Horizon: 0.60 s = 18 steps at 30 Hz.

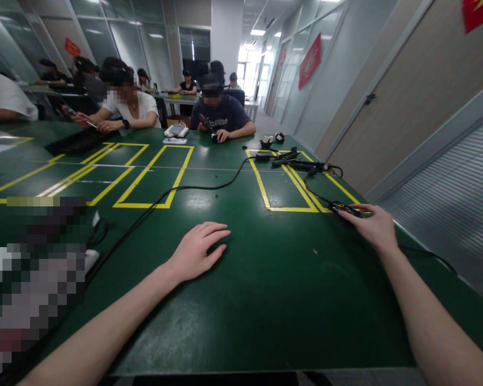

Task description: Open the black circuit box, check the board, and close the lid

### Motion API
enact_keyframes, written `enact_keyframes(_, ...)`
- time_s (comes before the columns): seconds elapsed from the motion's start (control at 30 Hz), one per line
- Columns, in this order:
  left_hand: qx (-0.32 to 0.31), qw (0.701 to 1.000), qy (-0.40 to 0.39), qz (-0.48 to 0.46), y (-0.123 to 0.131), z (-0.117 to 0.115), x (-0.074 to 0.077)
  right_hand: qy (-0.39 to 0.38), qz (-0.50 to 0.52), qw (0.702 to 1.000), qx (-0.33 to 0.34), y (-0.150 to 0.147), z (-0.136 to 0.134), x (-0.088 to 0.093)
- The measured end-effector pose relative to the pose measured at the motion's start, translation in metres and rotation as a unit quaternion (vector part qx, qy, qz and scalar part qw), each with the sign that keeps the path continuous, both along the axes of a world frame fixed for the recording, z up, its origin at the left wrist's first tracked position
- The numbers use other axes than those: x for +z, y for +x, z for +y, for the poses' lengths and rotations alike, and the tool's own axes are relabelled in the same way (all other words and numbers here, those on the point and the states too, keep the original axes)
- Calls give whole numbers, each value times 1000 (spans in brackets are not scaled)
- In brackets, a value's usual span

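Note:
My left hand [199, 251] rests on the green table [265, 300], fingers stretched out and nothing in them. Out to the right, my right hand [376, 228] grips a small black device [343, 208] with orange and blue marks, thumb on its near side and fingers on the far side. A black lead [312, 187] runs from this device towards a cluster of black tools and cables [293, 161] farther back. What kind of device it is, I cannot tell. The underside of the device is hidden.
Yellow tape [145, 205] marks rectangles on the table. A long black cable [203, 187] crosses it. Two people sit opposite, near a white device [176, 130] and a black tray [78, 140]. Small black-and-white items [266, 141] lie at the back right. The left foreground is pixelated.

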<state>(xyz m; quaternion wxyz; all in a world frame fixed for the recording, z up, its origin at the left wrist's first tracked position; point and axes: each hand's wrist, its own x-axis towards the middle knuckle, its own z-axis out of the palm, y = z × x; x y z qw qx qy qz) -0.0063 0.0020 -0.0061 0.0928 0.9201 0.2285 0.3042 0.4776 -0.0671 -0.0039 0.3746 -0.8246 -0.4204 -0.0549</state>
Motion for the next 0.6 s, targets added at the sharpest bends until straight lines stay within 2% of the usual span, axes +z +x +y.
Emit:
enact_keyframes(0.13,1,1000,-1,3,0,0,0,-30,-64,997,18,-1,2,-2)
enact_keyframes(0.3,1,1000,-1,4,1,0,0,-109,-22,993,45,-8,6,1)
enact_keyframes(0.47,-2,1000,-4,4,0,0,-1,-74,64,994,47,-13,6,4)
enact_keyframes(0.6,-5,1000,-2,5,1,0,-2,-32,92,994,54,-16,7,1)
